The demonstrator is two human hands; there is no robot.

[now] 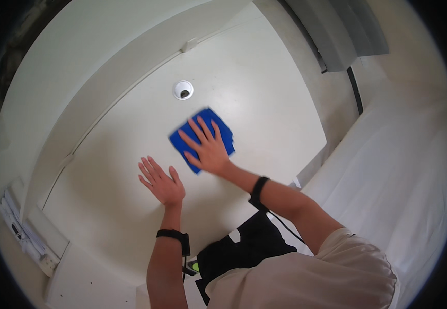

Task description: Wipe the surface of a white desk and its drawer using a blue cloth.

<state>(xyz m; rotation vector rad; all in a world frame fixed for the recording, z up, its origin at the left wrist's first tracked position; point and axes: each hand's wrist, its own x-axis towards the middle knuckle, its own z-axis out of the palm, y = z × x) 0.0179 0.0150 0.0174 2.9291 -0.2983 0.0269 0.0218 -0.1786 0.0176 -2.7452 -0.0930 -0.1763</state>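
My right hand lies flat on a folded blue cloth, its fingers spread and pressing it against the white desk top. The cloth's edges stick out all round the hand. To the left, my left hand is open with fingers stretched out and nothing in it. It is apart from the cloth, over or on the desk; I cannot tell whether it touches the surface.
Beyond the cloth, a round white cable hole is set in the desk. A raised white panel runs along the far left edge. A power strip sits at the left, a white sheet-covered surface at the right, and a grey curtain at upper right.
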